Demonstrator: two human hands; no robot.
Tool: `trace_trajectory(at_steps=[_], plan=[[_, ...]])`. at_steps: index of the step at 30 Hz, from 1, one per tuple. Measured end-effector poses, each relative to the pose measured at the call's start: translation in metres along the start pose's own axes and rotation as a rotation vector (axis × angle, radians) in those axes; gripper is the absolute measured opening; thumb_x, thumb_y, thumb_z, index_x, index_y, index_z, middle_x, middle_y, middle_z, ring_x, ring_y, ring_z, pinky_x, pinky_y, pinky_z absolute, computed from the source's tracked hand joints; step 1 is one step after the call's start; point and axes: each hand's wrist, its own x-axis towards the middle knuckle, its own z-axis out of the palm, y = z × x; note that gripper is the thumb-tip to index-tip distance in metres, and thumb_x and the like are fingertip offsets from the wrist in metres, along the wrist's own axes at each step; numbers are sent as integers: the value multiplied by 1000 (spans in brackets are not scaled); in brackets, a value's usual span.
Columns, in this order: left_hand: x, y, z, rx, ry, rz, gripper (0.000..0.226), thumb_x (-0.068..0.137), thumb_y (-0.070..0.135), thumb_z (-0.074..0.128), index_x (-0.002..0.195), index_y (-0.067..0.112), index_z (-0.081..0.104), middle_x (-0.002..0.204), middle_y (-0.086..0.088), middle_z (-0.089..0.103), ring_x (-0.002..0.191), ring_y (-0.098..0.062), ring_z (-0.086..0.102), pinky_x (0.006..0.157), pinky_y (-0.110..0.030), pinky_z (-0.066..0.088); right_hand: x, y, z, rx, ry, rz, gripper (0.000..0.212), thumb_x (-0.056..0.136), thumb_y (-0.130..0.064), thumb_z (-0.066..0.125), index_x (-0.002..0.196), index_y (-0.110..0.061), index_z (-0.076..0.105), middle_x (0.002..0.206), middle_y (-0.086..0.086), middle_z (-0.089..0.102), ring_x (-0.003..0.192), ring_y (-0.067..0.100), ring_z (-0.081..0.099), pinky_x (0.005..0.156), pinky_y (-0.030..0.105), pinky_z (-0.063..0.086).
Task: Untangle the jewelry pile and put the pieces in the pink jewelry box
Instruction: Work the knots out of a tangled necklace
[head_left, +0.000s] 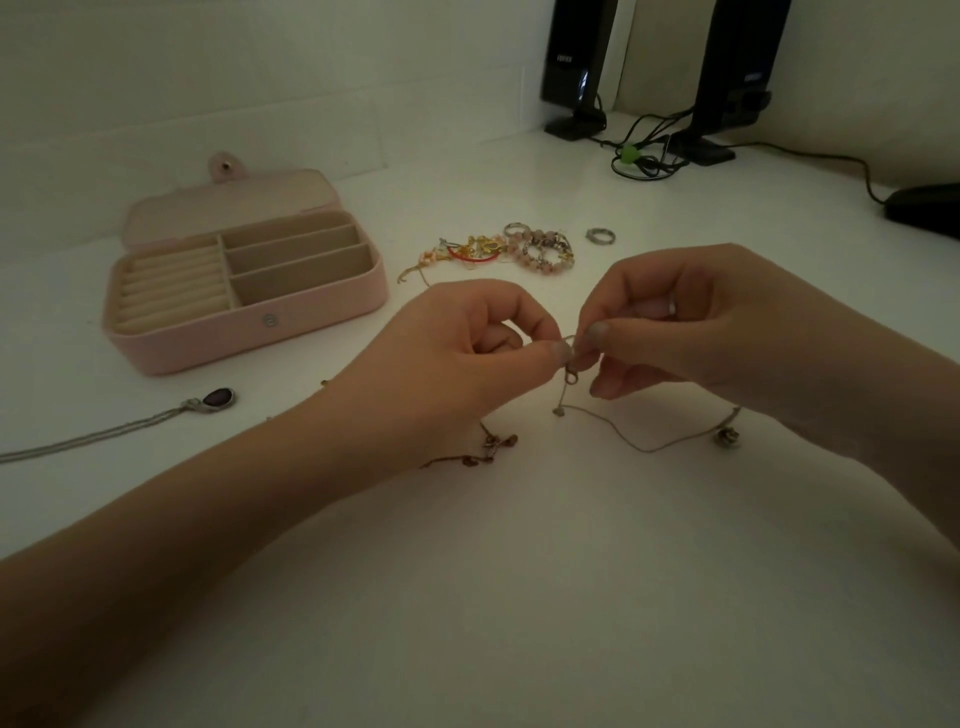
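Both forearms reach in from the near edge of the white counter (519, 571) and meet above its middle, wrists low and hands raised a little off the surface. The left hand (457, 353) is curled, thumb and forefinger pinched together on the clasp end of a thin chain (644, 444), the other fingers tucked under the palm. The right hand (691, 322) faces it, also curled, its thumb and forefinger closed on the same end of the chain, so the two sets of fingertips touch around the small clasp (571, 375) that hangs just below them. A ring shows on one finger of the right hand. From the clasp the chain drops to the counter and curves away under the right wrist, ending beside a small bead charm (727, 437). A reddish-brown beaded strand (491, 449) lies on the counter under the left wrist. The pink jewelry box (244, 332) stands open toward the far left side of the counter, lid laid back, its compartments bare. The jewelry pile (514, 249) sits beyond the hands near the middle, with a lone silver ring (601, 235) just to its right. A pendant necklace (208, 401) trails off the left edge, in front of the box. Two black speakers (576, 67) and cables stand at the far right corner.
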Motion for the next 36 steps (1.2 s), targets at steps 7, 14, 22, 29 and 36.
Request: trace_trajectory(at_steps=[7, 14, 22, 29, 36], plan=[[0, 2, 0, -17, 7, -1, 10, 87, 18, 60, 78, 14, 62, 44, 2, 35, 33, -3, 26, 36, -8, 26, -2, -1, 3, -25, -65, -21, 30, 61, -31, 68, 85, -13, 73, 78, 1, 75, 70, 12, 71, 68, 18, 56], [-1, 2, 0, -20, 5, -14, 11, 88, 16, 59, 77, 12, 61, 42, 5, 33, 32, -3, 25, 36, -7, 26, -2, -2, 2, -106, -63, -59, 23, 71, -30, 67, 83, -11, 70, 76, 3, 74, 70, 15, 71, 68, 21, 57], [-1, 1, 1, -57, -49, -57, 15, 88, 16, 58, 73, 17, 59, 41, 8, 33, 37, -8, 23, 37, -15, 21, -1, -2, 3, -44, -25, -33, 8, 79, -7, 60, 75, -8, 67, 75, 7, 72, 65, 16, 68, 67, 24, 57], [-1, 3, -1, -77, -69, -54, 15, 89, 13, 56, 75, 16, 59, 42, 7, 34, 38, -8, 23, 40, -21, 18, -1, -3, 1, 23, -20, -38, 12, 85, -1, 56, 77, -3, 65, 76, 9, 72, 66, 17, 67, 67, 24, 58], [-2, 4, -2, -103, -88, -56, 14, 88, 14, 59, 74, 17, 59, 40, 9, 33, 38, -8, 21, 42, -24, 13, -1, -5, -2, -3, -11, -39, 16, 85, -3, 55, 72, -8, 65, 51, 1, 48, 46, 7, 47, 59, 20, 53]])
